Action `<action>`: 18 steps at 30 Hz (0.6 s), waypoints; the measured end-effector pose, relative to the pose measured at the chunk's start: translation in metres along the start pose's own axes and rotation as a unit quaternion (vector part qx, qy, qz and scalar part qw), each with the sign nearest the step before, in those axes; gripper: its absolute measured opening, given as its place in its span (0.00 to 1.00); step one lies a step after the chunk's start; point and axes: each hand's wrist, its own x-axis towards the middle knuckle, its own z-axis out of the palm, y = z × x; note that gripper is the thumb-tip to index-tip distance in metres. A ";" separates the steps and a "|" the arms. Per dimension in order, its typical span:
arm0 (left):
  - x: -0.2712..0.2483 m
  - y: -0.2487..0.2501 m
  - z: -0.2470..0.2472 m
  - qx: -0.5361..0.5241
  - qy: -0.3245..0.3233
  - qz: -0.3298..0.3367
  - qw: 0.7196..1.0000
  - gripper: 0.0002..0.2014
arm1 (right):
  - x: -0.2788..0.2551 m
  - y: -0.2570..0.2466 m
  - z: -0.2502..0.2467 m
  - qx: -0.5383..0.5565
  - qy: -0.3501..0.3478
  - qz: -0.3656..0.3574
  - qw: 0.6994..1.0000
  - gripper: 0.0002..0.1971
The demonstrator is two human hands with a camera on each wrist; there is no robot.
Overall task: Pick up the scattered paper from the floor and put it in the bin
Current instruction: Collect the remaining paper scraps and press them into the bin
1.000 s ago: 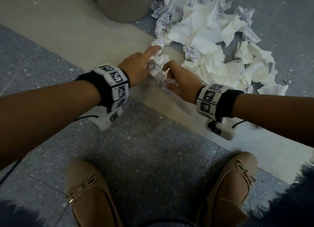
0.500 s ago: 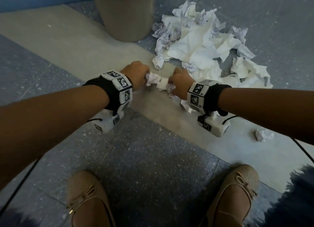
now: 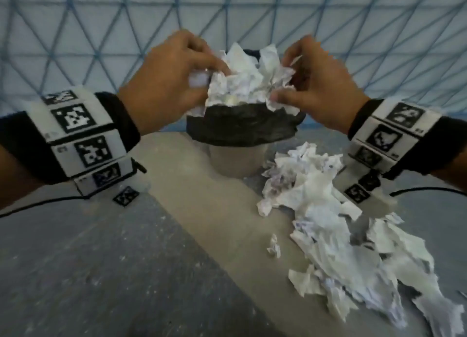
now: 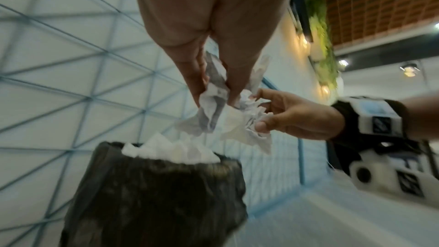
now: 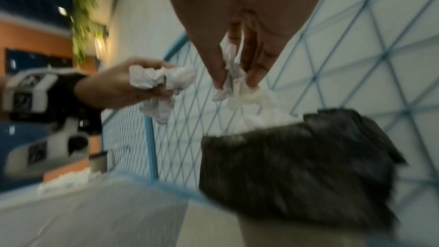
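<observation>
A white wall (image 3: 75, 33) crossed by blue lines in triangles stands behind. The floor (image 3: 101, 273) is speckled grey, with a pale beige strip (image 3: 214, 223) running across it. Green plants (image 4: 320, 31) and warm lamps (image 4: 305, 41) hang on a far wall.

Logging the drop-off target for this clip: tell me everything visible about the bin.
The bin stands upright on the floor before a lattice-patterned wall. Its body looks pale grey and round; a crinkled black liner bag is folded over its rim. White crumpled paper already heaps above the rim. The left hand and right hand hold more crumpled paper above the opening. A loose paper pile lies close beside its base.
</observation>
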 end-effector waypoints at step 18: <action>0.102 -0.032 0.136 0.179 -0.274 -0.150 0.933 0.16 | 0.096 0.056 0.069 -0.196 -0.197 0.078 0.957 0.17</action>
